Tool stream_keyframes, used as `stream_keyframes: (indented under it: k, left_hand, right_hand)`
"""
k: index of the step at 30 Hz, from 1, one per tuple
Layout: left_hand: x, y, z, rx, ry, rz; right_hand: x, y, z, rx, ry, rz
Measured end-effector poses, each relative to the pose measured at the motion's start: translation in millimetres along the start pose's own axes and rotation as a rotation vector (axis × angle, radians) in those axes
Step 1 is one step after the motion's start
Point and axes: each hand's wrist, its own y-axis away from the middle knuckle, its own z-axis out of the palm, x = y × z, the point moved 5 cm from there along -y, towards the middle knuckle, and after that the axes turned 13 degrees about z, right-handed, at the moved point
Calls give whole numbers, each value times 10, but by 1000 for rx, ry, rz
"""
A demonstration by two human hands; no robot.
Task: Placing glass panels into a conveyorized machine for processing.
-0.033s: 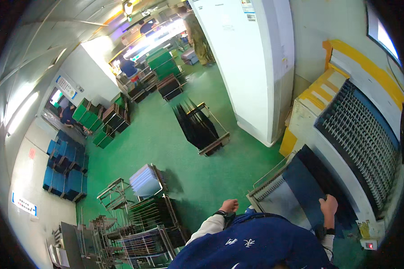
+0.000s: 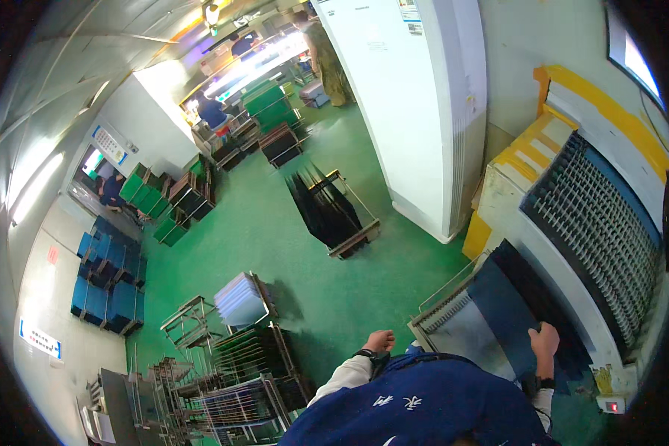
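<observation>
Panel (image 2: pixel 502 316), dark blue, leaning in rack (image 2: pixel 443 305), near right.
Right hand (image 2: pixel 544 342) at panel's right edge; cannot tell whether it pinches. Left hand (image 2: pixel 380 341) bare, fingers curled together, left of rack.

Around me the green floor (image 2: pixel 383 293) reaches a pale wall (image 2: pixel 46 297) along its left edge, a fluorescent tube (image 2: pixel 37 189) glowing above; a tall white air conditioner (image 2: pixel 412 111) stands by the floor's right edge.
</observation>
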Motion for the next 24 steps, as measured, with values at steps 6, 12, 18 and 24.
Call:
stream_keyframes:
  k: [6,12,18,24]
  left_hand:
    - [-14,-27,-23,-114,69,-44]
    - [49,30,88,-87,52,-75]
    - [-21,-77,-35,-144,74,-80]
    - [-7,-66,-1,-122,22,-49]
  right_hand:
    - [123,-104,158,42,-2,-26]
    - [75,-42,70,21,31,16]
    - [30,-22,44,26,25,1]
    - [105,-76,118,59,17,-10]
